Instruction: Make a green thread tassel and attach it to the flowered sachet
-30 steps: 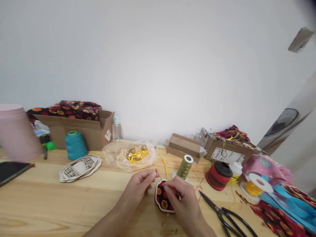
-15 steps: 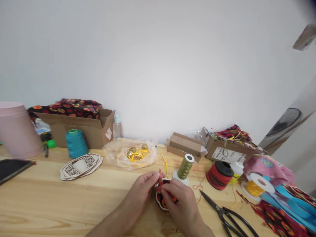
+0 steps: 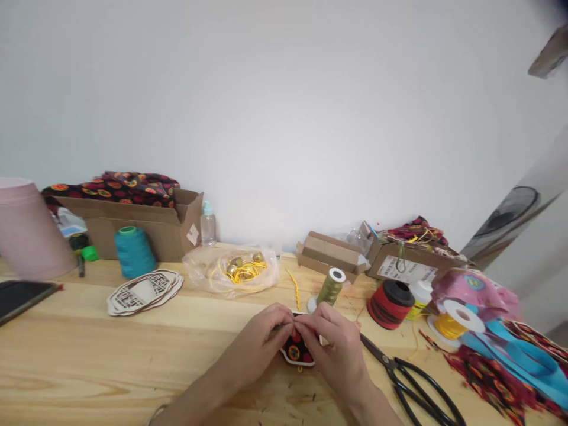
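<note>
My left hand and my right hand meet over a small padded piece covered in black fabric with red and orange flowers, which lies on the wooden table. Both hands have their fingers pinched together at the top edge of that piece. A thin red cord was between them earlier; it is hidden now. A yellow cord lies just beyond the hands, and an olive-green thread spool stands behind my right hand.
Black scissors lie right of my hands. Further right are a red cord reel, a yellow reel, blue ribbon. Cardboard boxes, a teal spool, wooden cutouts, a bag of bells and a phone stand left.
The hands have closed together and dropped onto the fabric piece. The red cord end that stood up between the fingers is no longer visible. The view shifted slightly.
</note>
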Demonstrator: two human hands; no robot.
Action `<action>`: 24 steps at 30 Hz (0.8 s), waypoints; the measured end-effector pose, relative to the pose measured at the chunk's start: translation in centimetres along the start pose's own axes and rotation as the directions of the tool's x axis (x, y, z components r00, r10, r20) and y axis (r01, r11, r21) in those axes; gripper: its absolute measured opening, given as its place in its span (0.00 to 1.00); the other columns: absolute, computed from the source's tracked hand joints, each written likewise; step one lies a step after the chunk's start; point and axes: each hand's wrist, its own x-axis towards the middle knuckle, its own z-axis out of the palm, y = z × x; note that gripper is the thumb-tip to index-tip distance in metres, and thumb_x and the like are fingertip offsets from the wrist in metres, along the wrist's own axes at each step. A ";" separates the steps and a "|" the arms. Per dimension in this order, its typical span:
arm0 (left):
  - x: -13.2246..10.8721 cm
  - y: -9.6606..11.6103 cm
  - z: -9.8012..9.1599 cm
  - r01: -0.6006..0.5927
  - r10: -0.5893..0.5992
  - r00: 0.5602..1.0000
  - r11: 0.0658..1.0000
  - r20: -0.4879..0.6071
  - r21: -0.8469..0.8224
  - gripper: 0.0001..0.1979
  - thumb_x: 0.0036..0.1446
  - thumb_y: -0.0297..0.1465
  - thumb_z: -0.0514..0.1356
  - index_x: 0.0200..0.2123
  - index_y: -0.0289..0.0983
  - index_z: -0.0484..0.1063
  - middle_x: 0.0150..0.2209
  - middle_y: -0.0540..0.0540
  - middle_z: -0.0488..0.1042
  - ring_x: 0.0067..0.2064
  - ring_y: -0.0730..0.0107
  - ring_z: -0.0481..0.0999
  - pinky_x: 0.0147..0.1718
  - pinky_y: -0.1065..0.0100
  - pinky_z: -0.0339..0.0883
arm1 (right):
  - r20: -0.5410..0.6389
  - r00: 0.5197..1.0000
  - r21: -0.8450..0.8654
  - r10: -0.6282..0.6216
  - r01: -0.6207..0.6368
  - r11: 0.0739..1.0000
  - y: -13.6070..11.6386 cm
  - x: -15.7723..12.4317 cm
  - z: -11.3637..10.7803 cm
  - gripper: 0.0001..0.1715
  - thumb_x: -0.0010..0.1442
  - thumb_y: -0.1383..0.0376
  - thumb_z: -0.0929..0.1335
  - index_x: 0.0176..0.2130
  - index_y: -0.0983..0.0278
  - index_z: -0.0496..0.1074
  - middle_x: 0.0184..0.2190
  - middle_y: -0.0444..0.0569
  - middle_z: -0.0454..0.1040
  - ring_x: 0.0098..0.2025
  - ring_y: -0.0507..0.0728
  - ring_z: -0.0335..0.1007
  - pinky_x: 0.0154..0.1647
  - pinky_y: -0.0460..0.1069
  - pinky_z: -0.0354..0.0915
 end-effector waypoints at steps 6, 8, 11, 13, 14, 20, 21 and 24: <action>-0.2 0.6 -0.4 -0.103 0.096 0.994 0.986 0.055 0.132 0.11 0.58 0.28 0.46 0.28 0.38 0.66 0.37 0.48 0.66 0.40 0.71 0.64 0.42 0.71 0.58 | 0.059 0.959 0.261 0.277 -0.283 0.923 0.0 0.4 0.4 0.10 0.51 0.65 0.66 0.23 0.65 0.75 0.17 0.42 0.59 0.21 0.49 0.56 0.21 0.44 0.53; -0.4 0.7 -0.5 -0.137 0.126 0.989 0.978 0.076 0.159 0.11 0.58 0.27 0.46 0.28 0.38 0.65 0.38 0.48 0.64 0.42 0.71 0.63 0.43 0.71 0.57 | 0.151 0.901 0.406 0.406 -0.431 0.806 0.0 0.7 0.3 0.10 0.47 0.63 0.67 0.21 0.66 0.75 0.17 0.42 0.61 0.20 0.48 0.55 0.20 0.43 0.53; -0.6 0.7 -0.7 -0.166 0.156 0.985 0.975 0.079 0.150 0.10 0.59 0.28 0.45 0.29 0.38 0.65 0.39 0.47 0.62 0.43 0.71 0.62 0.44 0.71 0.56 | 0.302 0.807 0.568 0.508 -0.580 0.584 0.1 0.9 0.2 0.13 0.43 0.58 0.70 0.21 0.67 0.74 0.18 0.44 0.66 0.20 0.48 0.58 0.21 0.44 0.55; -0.6 0.7 -0.7 -0.165 0.160 0.986 0.980 0.056 0.111 0.11 0.59 0.29 0.45 0.29 0.38 0.64 0.39 0.47 0.60 0.43 0.71 0.61 0.45 0.72 0.56 | 0.339 0.786 0.604 0.518 -0.603 0.521 0.1 0.9 0.2 0.14 0.41 0.57 0.71 0.21 0.68 0.74 0.19 0.45 0.68 0.21 0.49 0.59 0.22 0.44 0.56; -0.6 0.6 -0.7 -0.159 0.156 0.987 0.983 0.041 0.086 0.11 0.59 0.30 0.45 0.29 0.38 0.64 0.39 0.47 0.59 0.43 0.71 0.61 0.45 0.72 0.55 | 0.329 0.792 0.609 0.514 -0.594 0.526 0.1 0.8 0.2 0.14 0.42 0.57 0.71 0.21 0.68 0.74 0.19 0.45 0.68 0.21 0.49 0.59 0.23 0.44 0.56; -0.2 0.6 -0.6 -0.086 0.084 0.995 0.995 -0.060 -0.048 0.12 0.59 0.31 0.46 0.26 0.37 0.65 0.37 0.48 0.58 0.42 0.72 0.61 0.44 0.74 0.55 | 0.105 0.921 0.455 0.374 -0.379 0.806 -0.2 0.3 0.9 0.10 0.49 0.62 0.68 0.22 0.65 0.76 0.17 0.41 0.58 0.20 0.48 0.53 0.20 0.43 0.51; -0.1 0.6 -0.7 -0.078 0.075 0.995 0.995 -0.062 -0.059 0.13 0.59 0.31 0.46 0.26 0.37 0.65 0.37 0.48 0.58 0.42 0.72 0.62 0.44 0.74 0.55 | 0.078 0.935 0.426 0.346 -0.345 0.837 -0.2 0.3 0.9 0.10 0.49 0.63 0.68 0.23 0.65 0.76 0.17 0.41 0.58 0.20 0.48 0.53 0.20 0.43 0.51; -0.1 0.7 -0.7 -0.071 0.068 0.997 0.995 -0.047 -0.069 0.13 0.59 0.33 0.46 0.26 0.37 0.65 0.37 0.48 0.58 0.42 0.72 0.62 0.44 0.74 0.55 | 0.036 0.942 0.421 0.334 -0.318 0.849 -0.2 0.3 0.9 0.09 0.50 0.63 0.67 0.24 0.64 0.76 0.17 0.41 0.57 0.20 0.48 0.53 0.19 0.43 0.51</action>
